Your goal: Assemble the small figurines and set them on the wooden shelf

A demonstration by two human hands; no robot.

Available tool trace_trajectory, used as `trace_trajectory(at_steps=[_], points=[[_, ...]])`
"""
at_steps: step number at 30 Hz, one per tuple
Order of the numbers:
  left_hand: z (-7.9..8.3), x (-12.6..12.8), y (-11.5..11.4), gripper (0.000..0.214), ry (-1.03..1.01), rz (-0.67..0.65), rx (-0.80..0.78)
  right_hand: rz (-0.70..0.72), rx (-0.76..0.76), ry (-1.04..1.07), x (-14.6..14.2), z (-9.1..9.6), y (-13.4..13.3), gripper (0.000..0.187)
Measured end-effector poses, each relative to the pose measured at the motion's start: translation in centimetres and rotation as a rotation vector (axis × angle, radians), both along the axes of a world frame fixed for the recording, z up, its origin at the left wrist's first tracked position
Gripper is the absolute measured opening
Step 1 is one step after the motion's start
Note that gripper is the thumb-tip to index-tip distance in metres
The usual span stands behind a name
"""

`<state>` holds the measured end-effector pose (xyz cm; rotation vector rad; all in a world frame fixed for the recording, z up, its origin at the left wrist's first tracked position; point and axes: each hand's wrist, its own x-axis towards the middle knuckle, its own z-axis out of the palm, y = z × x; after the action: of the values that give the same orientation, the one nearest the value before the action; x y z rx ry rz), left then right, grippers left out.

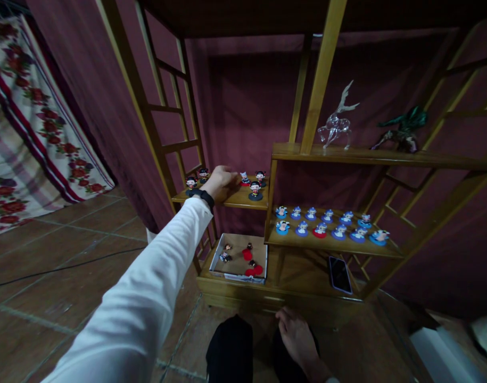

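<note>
My left hand [221, 181] reaches over the upper left shelf [243, 202]. Its fingers curl downward; whatever lies within them is hidden. Just right of the fingertips stands a small grey-and-white figurine [244, 179] on a red base. Black-haired figurines in dark outfits flank the hand: one at the front right [255, 190], one behind it [260, 177], and two on the left, a front one [191, 184] and a back one [204, 174]. My right hand [295, 335] rests loosely on my right knee, holding nothing visible.
Below, a shallow cardboard box [237, 276] holds several small figurines and red bases. Two rows of blue and purple figurines [311, 214] line the right shelf. Higher up stand a clear deer ornament [336, 130] and a dark green sculpture [405, 130]. A phone [340, 275] lies lower right.
</note>
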<state>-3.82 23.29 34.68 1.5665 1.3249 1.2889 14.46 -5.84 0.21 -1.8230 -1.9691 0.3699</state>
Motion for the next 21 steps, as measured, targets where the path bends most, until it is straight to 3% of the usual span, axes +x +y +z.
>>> trace_trajectory(at_steps=[5, 7, 9, 11, 14, 18, 21], points=[[-0.1, -1.9, -4.0, 0.043, -0.056, 0.003, 0.229, 0.021, -0.001, 0.0, 0.0, 0.3, -0.1, 0.031], [-1.1, -2.4, -6.8, 0.044, -0.076, 0.03, 0.288, 0.016, -0.007, -0.006, -0.1, 0.4, -0.1, 0.032], [-3.1, -2.7, -9.9, 0.044, -0.091, 0.041, 0.29, 0.004, -0.013, -0.008, -0.1, 0.4, 0.0, 0.033], [-6.3, -2.7, -12.7, 0.043, -0.17, 0.01, 0.256, -0.008, -0.023, -0.009, -0.1, 0.4, 0.0, 0.033], [-13.4, -2.6, -15.7, 0.038, -0.343, -0.037, 0.098, -0.006, -0.039, -0.012, -0.1, 0.4, 0.0, 0.032], [-23.7, -2.2, -17.7, 0.033, -0.582, 0.025, -0.329, 0.013, -0.013, -0.01, -0.2, 0.5, 0.0, 0.031], [-28.9, -2.1, -18.5, 0.027, -0.71, 0.077, -0.521, 0.01, 0.006, -0.005, -0.2, 0.5, 0.0, 0.031]])
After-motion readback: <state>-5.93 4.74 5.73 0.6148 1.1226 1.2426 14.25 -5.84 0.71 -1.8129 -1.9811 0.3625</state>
